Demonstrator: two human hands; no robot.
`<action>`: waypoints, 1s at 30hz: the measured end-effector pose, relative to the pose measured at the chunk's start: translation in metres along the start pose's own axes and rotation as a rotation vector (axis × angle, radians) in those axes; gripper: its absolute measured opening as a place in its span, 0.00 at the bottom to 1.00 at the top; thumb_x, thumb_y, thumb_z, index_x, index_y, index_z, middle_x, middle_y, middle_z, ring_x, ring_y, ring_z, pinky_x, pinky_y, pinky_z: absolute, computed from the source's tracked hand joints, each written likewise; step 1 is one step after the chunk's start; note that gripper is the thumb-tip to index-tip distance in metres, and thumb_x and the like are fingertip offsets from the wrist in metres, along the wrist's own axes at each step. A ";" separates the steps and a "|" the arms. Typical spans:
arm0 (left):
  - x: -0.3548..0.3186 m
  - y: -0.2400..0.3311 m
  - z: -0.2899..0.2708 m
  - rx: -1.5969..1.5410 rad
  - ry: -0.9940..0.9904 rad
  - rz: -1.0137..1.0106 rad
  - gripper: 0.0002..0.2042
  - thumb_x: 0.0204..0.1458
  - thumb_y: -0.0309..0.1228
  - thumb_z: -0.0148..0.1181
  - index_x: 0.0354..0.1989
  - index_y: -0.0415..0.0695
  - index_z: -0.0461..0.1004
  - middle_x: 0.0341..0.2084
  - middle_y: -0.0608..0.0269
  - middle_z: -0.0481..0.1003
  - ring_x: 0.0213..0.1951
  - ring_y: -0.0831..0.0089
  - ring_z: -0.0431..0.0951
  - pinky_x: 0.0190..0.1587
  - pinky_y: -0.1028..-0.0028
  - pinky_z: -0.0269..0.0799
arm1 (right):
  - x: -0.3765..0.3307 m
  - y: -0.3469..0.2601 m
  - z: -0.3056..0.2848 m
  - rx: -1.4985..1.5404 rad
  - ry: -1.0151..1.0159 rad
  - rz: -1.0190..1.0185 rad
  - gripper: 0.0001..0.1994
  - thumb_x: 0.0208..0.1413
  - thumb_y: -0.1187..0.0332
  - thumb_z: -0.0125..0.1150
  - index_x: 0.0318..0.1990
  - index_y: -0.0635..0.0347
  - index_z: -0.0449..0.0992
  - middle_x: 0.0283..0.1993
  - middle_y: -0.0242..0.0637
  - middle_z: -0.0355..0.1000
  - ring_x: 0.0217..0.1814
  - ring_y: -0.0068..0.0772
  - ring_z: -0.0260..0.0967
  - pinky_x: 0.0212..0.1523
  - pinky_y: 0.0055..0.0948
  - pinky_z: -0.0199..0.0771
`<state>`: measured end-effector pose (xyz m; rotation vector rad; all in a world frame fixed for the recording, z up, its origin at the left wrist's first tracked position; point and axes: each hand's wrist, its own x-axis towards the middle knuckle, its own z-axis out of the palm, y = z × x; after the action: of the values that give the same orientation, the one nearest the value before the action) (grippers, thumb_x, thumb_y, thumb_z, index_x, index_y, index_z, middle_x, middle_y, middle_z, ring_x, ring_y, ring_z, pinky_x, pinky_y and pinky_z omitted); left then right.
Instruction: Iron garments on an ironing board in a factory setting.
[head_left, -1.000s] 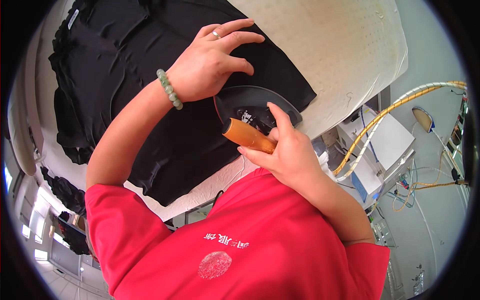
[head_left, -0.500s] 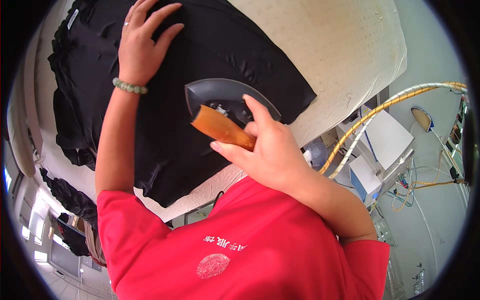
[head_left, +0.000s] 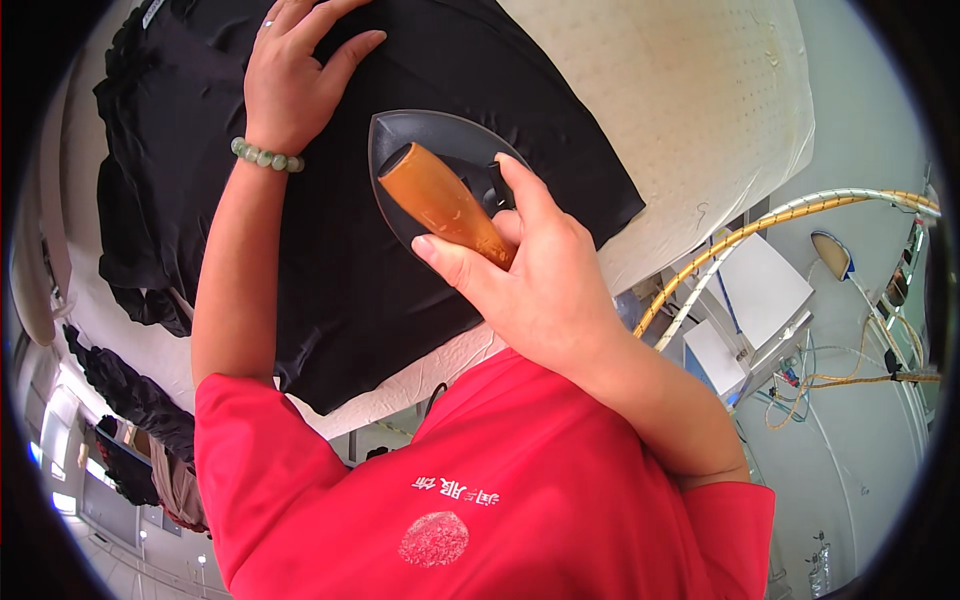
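Note:
A black garment (head_left: 370,330) lies spread over a cream padded ironing table (head_left: 690,90), its left edge gathered in ruffles. My right hand (head_left: 545,270) is wrapped round the orange-brown handle of an iron (head_left: 440,205). The index finger reaches forward along the iron's far side. The dark soleplate rests on the garment or just above it; I cannot tell which. My left hand (head_left: 295,80) lies on the cloth at the far left with the thumb apart, its fingertips cut off by the upper edge. Green beads circle that wrist.
Yellow and white hoses (head_left: 780,215) arc in from the right. Beyond the table's right edge stand a white box-like unit (head_left: 755,285) and loose tubing. More dark ruffled cloth (head_left: 135,385) hangs at the lower left.
The iron's near side has come down and the iron has turned, showing more of its top. My left hand has shifted slightly right, still on the cloth.

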<state>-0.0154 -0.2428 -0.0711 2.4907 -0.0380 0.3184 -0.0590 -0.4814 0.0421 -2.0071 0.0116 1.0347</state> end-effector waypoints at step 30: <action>-0.002 -0.002 -0.001 -0.003 0.014 -0.013 0.19 0.47 0.25 0.72 0.49 0.43 0.79 0.58 0.54 0.74 0.67 0.52 0.67 0.67 0.56 0.64 | -0.027 0.034 -0.062 -0.195 0.178 0.180 0.37 0.54 0.59 0.74 0.61 0.80 0.64 0.27 0.45 0.75 0.28 0.26 0.74 0.33 0.23 0.73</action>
<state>-0.0179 -0.2405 -0.0717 2.4841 -0.0164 0.3300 -0.0480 -0.5548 0.0553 -2.3049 0.1970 0.9965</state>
